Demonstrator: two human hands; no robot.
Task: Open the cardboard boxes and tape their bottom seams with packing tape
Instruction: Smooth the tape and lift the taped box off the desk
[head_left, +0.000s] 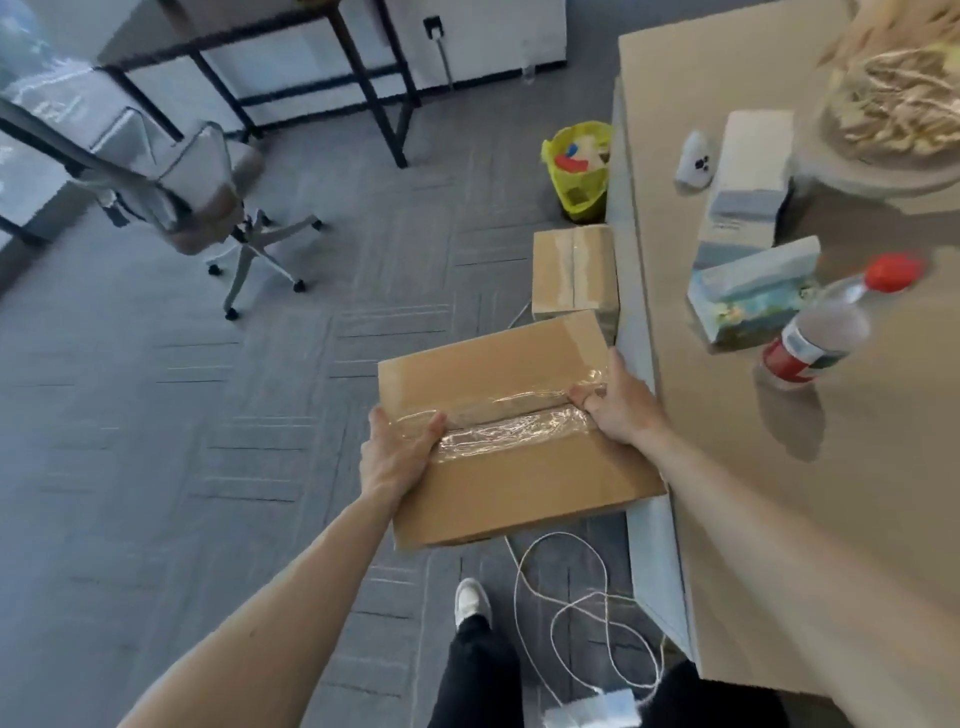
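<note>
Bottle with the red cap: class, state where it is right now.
In the head view, the bottle is at the right, on the table, just right of the tissue pack.

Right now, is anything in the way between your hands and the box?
No, nothing visible is in the way. The left hand and the right hand both grip the cardboard box directly, one at each end of its taped seam.
</note>
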